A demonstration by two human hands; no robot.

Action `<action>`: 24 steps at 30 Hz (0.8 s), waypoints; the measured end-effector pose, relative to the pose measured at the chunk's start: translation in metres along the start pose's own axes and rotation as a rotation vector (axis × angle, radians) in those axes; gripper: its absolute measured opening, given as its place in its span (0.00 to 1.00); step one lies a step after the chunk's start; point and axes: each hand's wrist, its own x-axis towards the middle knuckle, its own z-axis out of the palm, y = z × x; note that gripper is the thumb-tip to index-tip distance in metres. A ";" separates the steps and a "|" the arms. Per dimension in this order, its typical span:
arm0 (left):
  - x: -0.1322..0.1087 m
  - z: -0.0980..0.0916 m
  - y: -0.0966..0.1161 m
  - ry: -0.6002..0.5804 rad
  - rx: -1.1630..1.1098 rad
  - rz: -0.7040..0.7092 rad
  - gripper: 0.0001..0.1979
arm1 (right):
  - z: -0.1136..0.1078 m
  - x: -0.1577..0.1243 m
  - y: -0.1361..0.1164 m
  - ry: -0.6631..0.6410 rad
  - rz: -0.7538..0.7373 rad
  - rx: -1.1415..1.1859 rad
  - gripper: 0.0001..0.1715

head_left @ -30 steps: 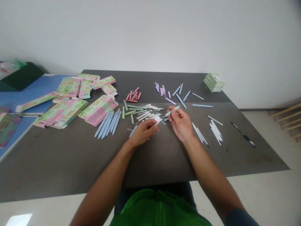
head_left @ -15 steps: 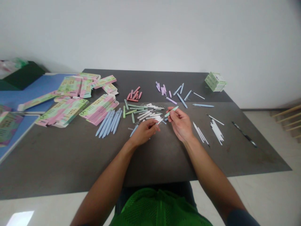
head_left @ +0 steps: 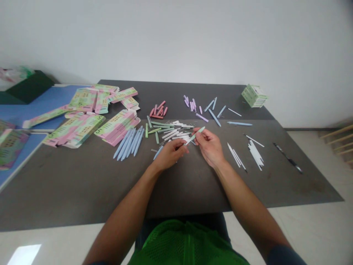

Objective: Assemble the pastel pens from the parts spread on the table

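Observation:
My right hand (head_left: 211, 148) pinches a light green pen barrel (head_left: 201, 130) between thumb and fingertips. In my left hand (head_left: 171, 152) is a thin white pen refill (head_left: 187, 142), held in closed fingers. The refill lines up with the barrel's lower end and appears to touch it or sit inside it; the exact joint is too small to make out. Just beyond my hands lie loose white refills (head_left: 171, 133) and green pen parts (head_left: 162, 127). A blue pen part (head_left: 158, 152) lies beside my left hand, partly covered by it.
Blue pens (head_left: 128, 143) lie in a row at left, near pink-and-green boxes (head_left: 117, 127). Red parts (head_left: 158, 111), purple parts (head_left: 192, 105) and blue parts (head_left: 214, 117) lie farther back. More refills (head_left: 255, 154), a black pen (head_left: 288, 158) and a stacked green box (head_left: 254, 96) are at right.
My right hand has brought the green barrel down and left to the refill, closing the gap between them. My left hand has stayed nearly in place.

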 end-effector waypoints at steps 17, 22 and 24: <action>-0.001 0.001 0.009 0.004 -0.032 0.036 0.11 | 0.011 -0.009 0.008 -0.072 0.062 -0.118 0.16; -0.001 0.002 0.004 0.064 0.073 0.036 0.10 | 0.013 -0.010 0.009 -0.042 0.057 -0.116 0.14; -0.002 0.003 0.002 0.100 0.163 0.069 0.10 | 0.014 -0.010 0.009 -0.025 0.049 -0.126 0.14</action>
